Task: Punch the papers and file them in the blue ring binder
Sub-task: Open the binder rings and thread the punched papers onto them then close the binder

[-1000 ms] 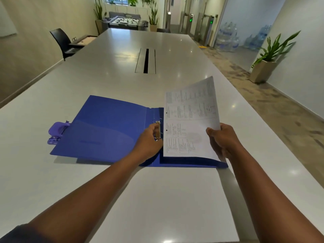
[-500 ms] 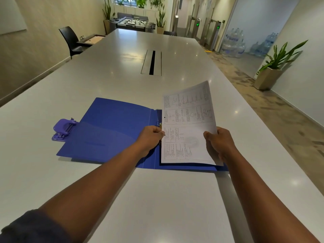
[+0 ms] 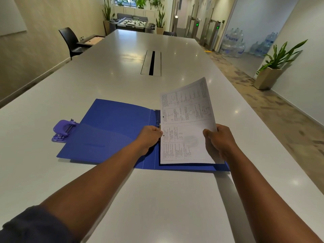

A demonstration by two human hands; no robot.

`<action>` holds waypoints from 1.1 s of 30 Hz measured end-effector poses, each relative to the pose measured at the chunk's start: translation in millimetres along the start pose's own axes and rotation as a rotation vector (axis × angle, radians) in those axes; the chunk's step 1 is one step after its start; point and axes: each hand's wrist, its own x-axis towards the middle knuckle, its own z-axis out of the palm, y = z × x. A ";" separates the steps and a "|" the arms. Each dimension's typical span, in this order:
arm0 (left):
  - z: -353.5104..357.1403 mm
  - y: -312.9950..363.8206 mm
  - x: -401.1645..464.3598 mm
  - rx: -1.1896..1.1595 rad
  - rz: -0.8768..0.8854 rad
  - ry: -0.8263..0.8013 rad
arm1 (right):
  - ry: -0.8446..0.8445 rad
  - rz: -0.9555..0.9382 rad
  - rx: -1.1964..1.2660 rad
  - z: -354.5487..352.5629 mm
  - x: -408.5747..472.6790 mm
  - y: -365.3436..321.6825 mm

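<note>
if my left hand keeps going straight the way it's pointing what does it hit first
The left hand points right, toward the binder's spine. It would likely meet the punched edge of the papers first, at the metal rings. Depth there is hard to judge.

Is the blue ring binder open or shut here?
Open: the blue ring binder lies spread flat on the table, both covers and the rings exposed.

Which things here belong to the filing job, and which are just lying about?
Job: papers, binder, punch, left hand at the rings, right hand gripping the papers.
Lying about: chair, potted plant, water bottles, foosball table.
</note>
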 end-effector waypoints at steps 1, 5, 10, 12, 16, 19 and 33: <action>0.0 -0.6 1.6 -0.005 -0.002 -0.003 | 0.001 0.004 -0.007 0.0 0.4 1.0; -1.4 -0.1 6.7 -0.002 -0.016 0.005 | -0.010 0.001 -0.024 -1.5 1.7 5.7; -4.3 2.1 14.7 0.057 -0.015 0.014 | -0.031 -0.010 -0.043 -3.6 2.1 11.4; -3.8 2.8 19.9 0.061 0.039 0.053 | -0.032 -0.008 -0.046 -4.4 3.8 12.9; -4.6 5.1 34.3 0.189 0.238 0.187 | -0.042 -0.013 -0.040 -5.1 5.4 13.6; -7.4 11.8 48.3 0.278 0.262 0.174 | -0.046 -0.022 -0.051 -4.8 7.4 13.5; -6.3 26.7 83.7 0.099 0.103 -0.018 | -0.051 -0.044 -0.058 -1.7 15.5 13.9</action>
